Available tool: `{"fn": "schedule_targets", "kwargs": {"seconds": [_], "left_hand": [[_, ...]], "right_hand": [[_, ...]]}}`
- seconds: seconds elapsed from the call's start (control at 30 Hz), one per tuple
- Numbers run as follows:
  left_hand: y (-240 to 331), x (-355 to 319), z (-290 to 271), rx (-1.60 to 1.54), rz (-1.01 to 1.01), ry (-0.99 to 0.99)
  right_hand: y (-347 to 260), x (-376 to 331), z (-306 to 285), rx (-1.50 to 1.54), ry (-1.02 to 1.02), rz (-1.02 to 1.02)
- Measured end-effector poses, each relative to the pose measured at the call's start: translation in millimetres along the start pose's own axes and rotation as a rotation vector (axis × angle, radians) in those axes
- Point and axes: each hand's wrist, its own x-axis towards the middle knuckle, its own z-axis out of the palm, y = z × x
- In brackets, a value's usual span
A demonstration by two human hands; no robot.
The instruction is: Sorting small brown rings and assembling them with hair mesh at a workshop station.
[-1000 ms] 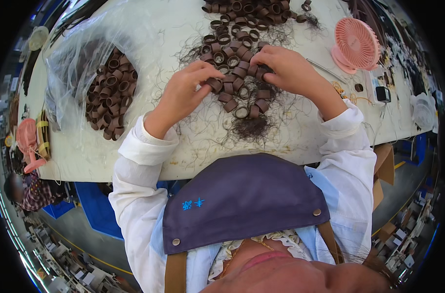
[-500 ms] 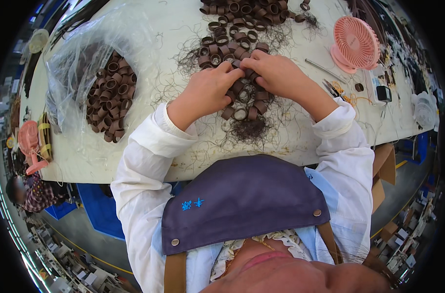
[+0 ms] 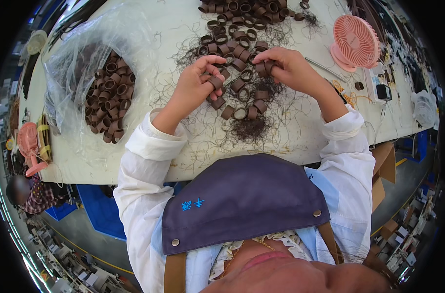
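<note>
My left hand [image 3: 194,84] is closed on a brown ring [image 3: 215,82] between thumb and fingers, above the white table. My right hand [image 3: 296,72] has brown ring pieces [image 3: 265,68] in its curled fingers; whether these are one or two is hard to make out. Between and beyond the hands lie several loose brown rings [image 3: 239,64], some on their sides, some standing on edge. Dark thread scraps are tangled around them, with a dense clump [image 3: 250,128] nearest to me.
A clear plastic bag [image 3: 68,73] with many brown rings [image 3: 110,95] lies at left. A larger ring heap [image 3: 244,7] sits at the far side. Right of my hands are a metal rod [image 3: 325,69], a pink fan [image 3: 355,43] and a black adapter [image 3: 383,93]. Another pink fan [image 3: 29,146] stands far left.
My hands were close together over the rings and have moved apart, left hand to the left, right hand to the right. A ring now shows in the left fingers.
</note>
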Motion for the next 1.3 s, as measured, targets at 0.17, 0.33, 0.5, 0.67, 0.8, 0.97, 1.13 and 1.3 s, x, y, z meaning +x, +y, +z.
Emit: {"fn": "schedule_targets", "kwargs": {"seconds": [0.17,0.33,0.5,0.67,0.8,0.97,1.13,1.3], "left_hand": [[-3,-10,0,-0.557,-0.087,-0.181],[-7,-12,12,-0.837,-0.141,-0.207],[-18,-10,20,-0.967,-0.143,-0.244],[-22,-9,18,-1.026,-0.146,-0.281],[-17,-11,19,-1.047,-0.137,-0.217],[-19,-11,6,-1.078,-0.166,-0.194],[-9,-16,2,-1.088,-0.102,-0.180],[3,-20,5,-1.146,-0.080,-0.058]], "right_hand": [[-11,2,9,0.303,-0.067,-0.021],[-30,4,16,0.313,-0.092,-0.054],[-51,8,25,-0.133,0.060,-0.316],[-52,15,35,-0.224,0.080,-0.473],[-54,19,35,-0.278,-0.019,-0.554],[-57,17,20,-0.137,0.062,-0.505],[-47,4,22,-0.003,-0.038,-0.266],[-37,3,36,0.085,-0.040,-0.212]]}}
